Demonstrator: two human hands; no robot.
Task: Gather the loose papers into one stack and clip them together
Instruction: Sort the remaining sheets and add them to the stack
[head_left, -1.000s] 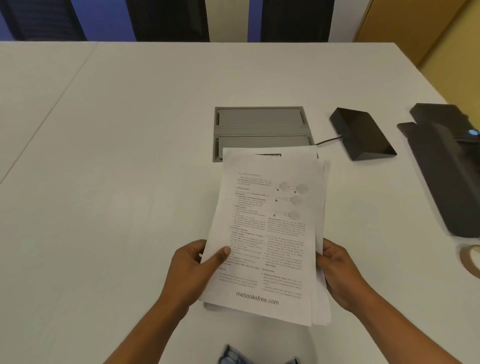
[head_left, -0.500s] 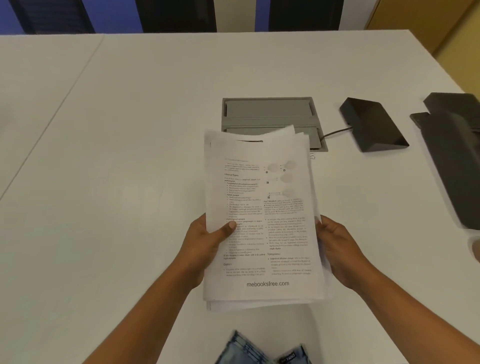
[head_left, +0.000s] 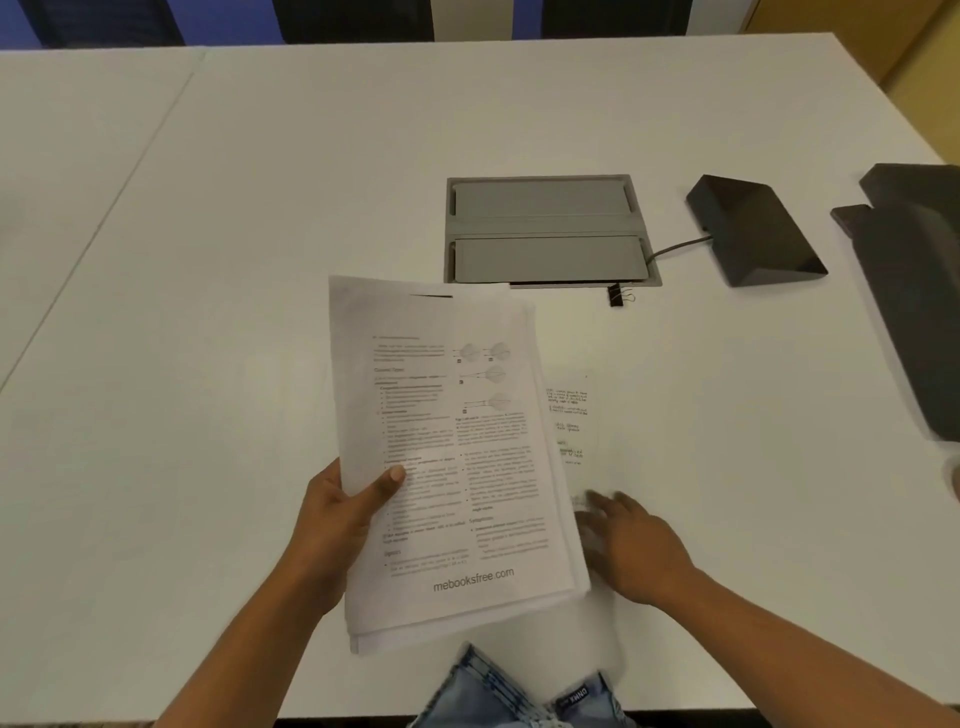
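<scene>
Left hand (head_left: 332, 525) fingers grip the paper stack (head_left: 457, 467); right hand (head_left: 631, 545) fingers spread, blurred.

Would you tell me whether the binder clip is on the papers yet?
Not yet: the binder clip lies on the table, apart from the stack.

Tilted paper stack (head_left: 457, 467), handwritten sheet (head_left: 571, 421) flat, possibly binder clip (head_left: 617, 296)

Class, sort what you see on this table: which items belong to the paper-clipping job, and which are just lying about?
Belong to the job:
stack of papers, held in left hand
loose handwritten sheet, under right hand
binder clip

Lying about:
grey cable hatch
black wedge device
dark device
</scene>
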